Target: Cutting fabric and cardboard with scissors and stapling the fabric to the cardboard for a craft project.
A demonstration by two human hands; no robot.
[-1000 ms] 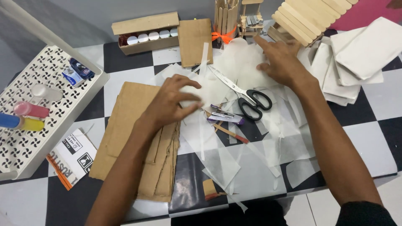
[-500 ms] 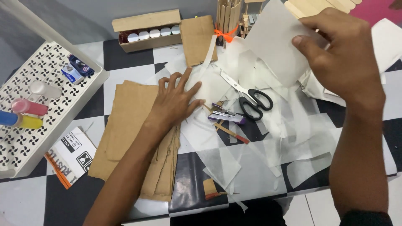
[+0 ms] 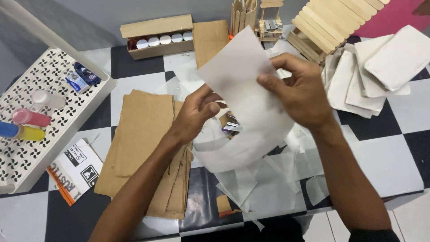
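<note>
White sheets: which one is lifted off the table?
The large white sheet held up by both the left hand and right hand; the other scraps lie flat.

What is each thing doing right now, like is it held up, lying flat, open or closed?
Large white paper sheet: lifted off the floor, gripped by both hands.
Left hand: pinching the sheet's lower left edge.
Right hand: gripping the sheet's right side.
Brown cardboard pieces: lying flat, stacked.
Long cardboard box of white-capped bottles: open.
White perforated plastic tray: holding bottles that lie on their sides.
</note>
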